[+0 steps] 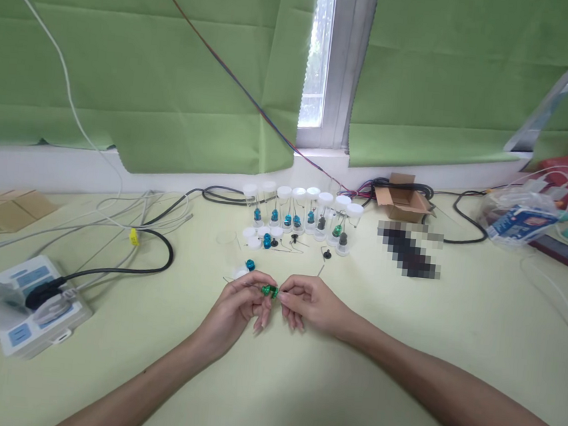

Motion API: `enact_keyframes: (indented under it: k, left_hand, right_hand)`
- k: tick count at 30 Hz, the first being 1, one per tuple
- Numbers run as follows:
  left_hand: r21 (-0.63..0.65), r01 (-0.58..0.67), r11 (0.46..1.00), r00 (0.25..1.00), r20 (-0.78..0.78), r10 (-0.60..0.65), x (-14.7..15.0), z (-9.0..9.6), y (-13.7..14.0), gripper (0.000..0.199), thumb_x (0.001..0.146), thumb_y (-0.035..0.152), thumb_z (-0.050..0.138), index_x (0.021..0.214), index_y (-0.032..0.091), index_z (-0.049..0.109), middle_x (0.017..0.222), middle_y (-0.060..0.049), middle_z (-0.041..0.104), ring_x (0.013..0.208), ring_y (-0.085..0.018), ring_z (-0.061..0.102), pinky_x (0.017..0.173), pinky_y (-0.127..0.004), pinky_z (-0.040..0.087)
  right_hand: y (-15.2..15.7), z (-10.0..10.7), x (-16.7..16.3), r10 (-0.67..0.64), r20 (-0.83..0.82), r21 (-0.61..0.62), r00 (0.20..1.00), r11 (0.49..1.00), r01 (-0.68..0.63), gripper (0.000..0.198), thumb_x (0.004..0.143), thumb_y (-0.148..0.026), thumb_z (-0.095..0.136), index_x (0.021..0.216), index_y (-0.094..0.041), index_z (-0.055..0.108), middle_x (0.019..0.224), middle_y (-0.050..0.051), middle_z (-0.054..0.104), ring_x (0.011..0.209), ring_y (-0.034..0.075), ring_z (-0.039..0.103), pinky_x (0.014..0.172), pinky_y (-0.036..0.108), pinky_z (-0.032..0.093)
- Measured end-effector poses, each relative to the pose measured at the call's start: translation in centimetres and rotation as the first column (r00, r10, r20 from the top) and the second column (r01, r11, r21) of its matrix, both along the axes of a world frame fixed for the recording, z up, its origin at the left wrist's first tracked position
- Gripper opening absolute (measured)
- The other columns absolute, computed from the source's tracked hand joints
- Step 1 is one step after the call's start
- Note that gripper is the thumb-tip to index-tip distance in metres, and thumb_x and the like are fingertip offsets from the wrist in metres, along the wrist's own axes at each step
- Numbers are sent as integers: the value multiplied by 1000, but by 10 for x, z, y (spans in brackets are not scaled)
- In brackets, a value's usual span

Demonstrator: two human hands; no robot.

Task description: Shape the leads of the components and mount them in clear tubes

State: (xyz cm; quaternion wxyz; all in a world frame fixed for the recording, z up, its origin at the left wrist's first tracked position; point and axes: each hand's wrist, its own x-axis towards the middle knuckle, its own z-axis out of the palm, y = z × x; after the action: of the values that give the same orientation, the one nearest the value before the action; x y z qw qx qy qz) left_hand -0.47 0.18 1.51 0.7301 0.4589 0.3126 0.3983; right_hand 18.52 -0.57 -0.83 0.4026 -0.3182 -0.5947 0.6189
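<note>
Between my hands is a small shiny green part (268, 291) with a dark section near its right end. My left hand (239, 306) pinches it from the left, with a thin wire sticking out to the left behind the fingers. My right hand (310, 306) is closed at the part's right end; whatever its fingertips grip is too small to make out. Just beyond my left hand lie a blue part (249, 264) and a white cap (240, 272). Farther back are another blue part (267, 240), a black disc-shaped piece (327, 253) and thin bent wires.
Several clear tubes with white caps (299, 192) stand in a row, holding blue, green or dark parts. A cardboard box (402, 201) is behind them. To the left sit a power strip (44, 307) and tangled cables (163, 215); a bagged blue packet (521, 222) is at right.
</note>
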Motion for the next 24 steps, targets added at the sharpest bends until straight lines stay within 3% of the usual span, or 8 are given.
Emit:
enact_keyframes:
  k: [16, 24]
  left_hand:
    - [-15, -39, 999, 999, 15, 39, 0, -3, 2, 8, 88, 16, 56, 91, 15, 63, 59, -1, 63, 44, -13, 56, 42, -22, 45]
    - [-21, -10, 1000, 999, 43, 11, -2, -4, 3, 15, 89, 17, 49, 88, 14, 64, 56, -3, 62, 44, -15, 57, 43, -23, 46]
  right_hand:
    - [1, -1, 1, 3, 11, -2, 1000, 1000, -3, 32, 87, -48, 65, 84, -16, 60, 62, -1, 62, 45, 11, 56, 42, 22, 43]
    - [0, 0, 0, 0, 28, 1, 1000, 1000, 0, 34, 85, -49, 66, 84, -16, 61, 61, -1, 61, 46, 11, 56, 42, 22, 43]
